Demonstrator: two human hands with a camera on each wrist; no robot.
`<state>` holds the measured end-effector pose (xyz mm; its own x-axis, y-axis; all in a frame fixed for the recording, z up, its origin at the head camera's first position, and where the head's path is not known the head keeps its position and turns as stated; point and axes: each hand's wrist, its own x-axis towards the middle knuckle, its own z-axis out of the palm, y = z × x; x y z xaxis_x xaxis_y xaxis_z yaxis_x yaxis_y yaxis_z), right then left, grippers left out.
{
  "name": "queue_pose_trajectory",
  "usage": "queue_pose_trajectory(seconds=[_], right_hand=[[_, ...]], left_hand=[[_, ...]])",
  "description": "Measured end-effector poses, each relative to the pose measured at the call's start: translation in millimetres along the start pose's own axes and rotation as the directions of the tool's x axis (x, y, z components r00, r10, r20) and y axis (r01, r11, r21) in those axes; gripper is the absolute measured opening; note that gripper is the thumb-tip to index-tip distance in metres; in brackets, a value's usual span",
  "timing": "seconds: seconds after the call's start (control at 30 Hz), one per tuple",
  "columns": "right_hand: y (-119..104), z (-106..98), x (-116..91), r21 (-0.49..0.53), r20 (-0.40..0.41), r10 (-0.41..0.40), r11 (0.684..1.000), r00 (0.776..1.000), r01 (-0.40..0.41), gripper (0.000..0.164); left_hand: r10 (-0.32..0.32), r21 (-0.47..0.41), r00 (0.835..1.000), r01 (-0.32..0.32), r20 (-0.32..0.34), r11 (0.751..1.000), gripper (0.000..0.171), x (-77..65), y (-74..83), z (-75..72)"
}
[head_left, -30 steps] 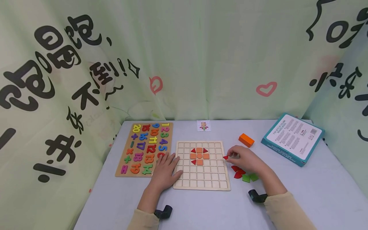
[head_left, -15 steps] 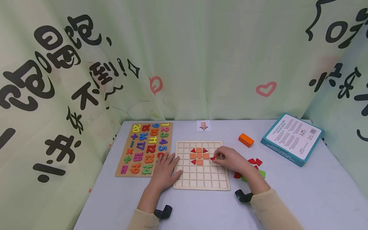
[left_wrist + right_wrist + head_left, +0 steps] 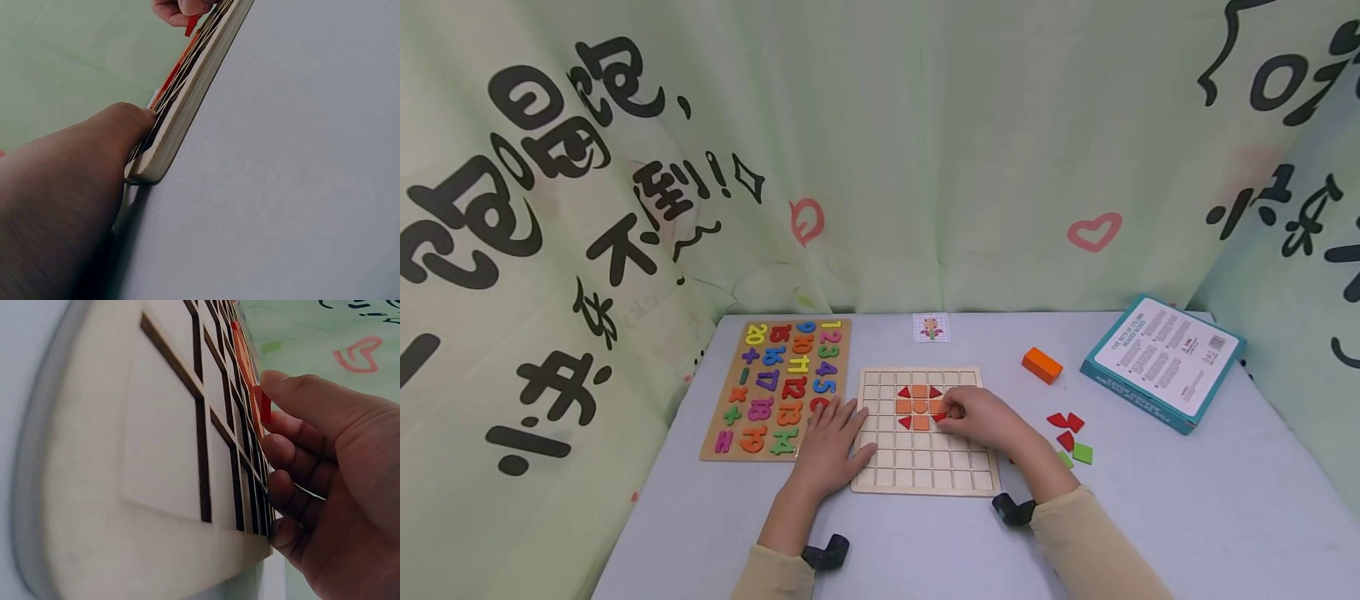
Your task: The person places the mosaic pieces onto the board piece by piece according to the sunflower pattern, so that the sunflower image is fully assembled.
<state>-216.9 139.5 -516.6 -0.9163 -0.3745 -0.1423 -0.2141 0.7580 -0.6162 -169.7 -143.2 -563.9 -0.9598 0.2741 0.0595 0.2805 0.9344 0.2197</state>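
Observation:
A wooden grid board [image 3: 925,479] lies mid-table, with orange squares [image 3: 921,423], an orange round piece and red triangles [image 3: 905,423] set in its upper cells. My right hand [image 3: 981,417] pinches a small red piece [image 3: 266,405] between thumb and index finger, right at the cell beside the lower orange square. In the left wrist view that red piece [image 3: 191,26] is tilted close over the board. My left hand [image 3: 831,446] lies with fingers spread across the board's left edge and the number board's right side, thumb on the grid board.
A number puzzle board [image 3: 737,417] lies at left. Loose red pieces [image 3: 1065,440] and green squares [image 3: 1082,453] lie right of the grid, partly behind the right forearm. Farther back are an orange block [image 3: 1042,365], a teal box [image 3: 1165,362] and a small picture card [image 3: 931,327].
My right hand has carried the red piece leftward from beside the board to the cells near the orange squares. The left hand has stayed in place.

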Motion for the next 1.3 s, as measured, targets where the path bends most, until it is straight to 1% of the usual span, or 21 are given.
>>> queue_pose_trajectory(seconds=[0.2,0.47,0.73,0.97,1.3], right_hand=[[-0.6,4.1,1.3,-0.075,-0.013,-0.024,0.997,1.0,0.023,0.018],[0.6,9.6,3.5,-0.116,-0.024,-0.011,0.993,1.0,0.008,0.021],[0.8,8.3,2.6,-0.097,-0.016,-0.004,0.995,1.0,0.002,0.02],[4.3,7.4,2.9,-0.062,-0.009,-0.002,0.998,1.0,0.001,0.014],[5.3,8.7,4.5,-0.096,-0.029,-0.029,0.995,0.999,0.026,0.012]], left_hand=[[0.001,0.003,1.0,-0.001,-0.002,1.0,0.066,0.2,0.1,-0.2],[-0.011,0.0,1.0,0.011,0.01,1.0,0.067,0.4,0.7,-1.9],[-0.01,-0.002,1.0,0.01,0.015,1.0,0.067,-0.1,0.3,-1.5],[-0.005,-0.005,1.0,0.005,0.012,1.0,0.067,0.7,0.2,-0.5],[-0.01,0.002,1.0,0.01,0.011,1.0,0.067,1.2,-0.4,0.7]])
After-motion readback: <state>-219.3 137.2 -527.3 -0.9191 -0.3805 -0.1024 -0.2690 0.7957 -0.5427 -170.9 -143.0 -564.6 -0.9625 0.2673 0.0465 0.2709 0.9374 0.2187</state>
